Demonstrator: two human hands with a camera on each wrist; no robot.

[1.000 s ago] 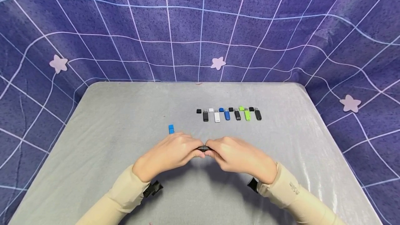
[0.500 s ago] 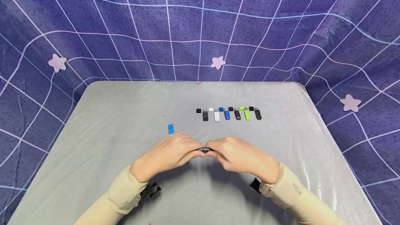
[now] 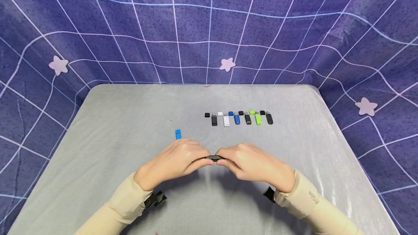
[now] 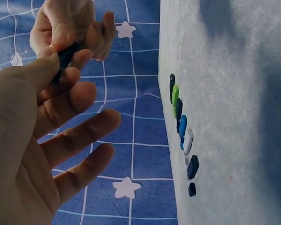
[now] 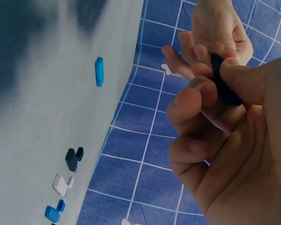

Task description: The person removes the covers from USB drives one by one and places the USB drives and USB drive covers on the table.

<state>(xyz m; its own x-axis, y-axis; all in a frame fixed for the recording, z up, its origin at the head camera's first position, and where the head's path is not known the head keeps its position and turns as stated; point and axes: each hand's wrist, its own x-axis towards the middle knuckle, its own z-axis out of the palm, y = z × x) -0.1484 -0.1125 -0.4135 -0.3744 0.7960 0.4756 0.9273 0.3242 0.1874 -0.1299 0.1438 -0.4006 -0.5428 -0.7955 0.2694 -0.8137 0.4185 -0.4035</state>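
Note:
Between my two hands, above the table, a black USB stick (image 3: 214, 158) is held crosswise, with a seam near its middle. My left hand (image 3: 176, 159) pinches its left end between thumb and index finger; the other fingers spread out in the left wrist view. The right hand (image 3: 256, 163) pinches the opposite end, its remaining fingers curled, as the right wrist view shows. Fingertips hide both ends of the stick (image 5: 225, 82). Just beyond the left hand lies a blue USB stick (image 3: 178, 133) with its cap on, partly covered by that hand in the head view.
Farther back on the grey-covered table (image 3: 130, 111), a row of uncapped USB sticks includes a white one (image 3: 226, 120), a blue one (image 3: 237, 119) and a green one (image 3: 258, 119), plus several black ones. Their caps lie beside them. A purple curtain (image 3: 196, 28) surrounds the table.
The hands have moved slightly apart, and more of the black USB stick shows between the fingertips. The sticks on the table lie as before.

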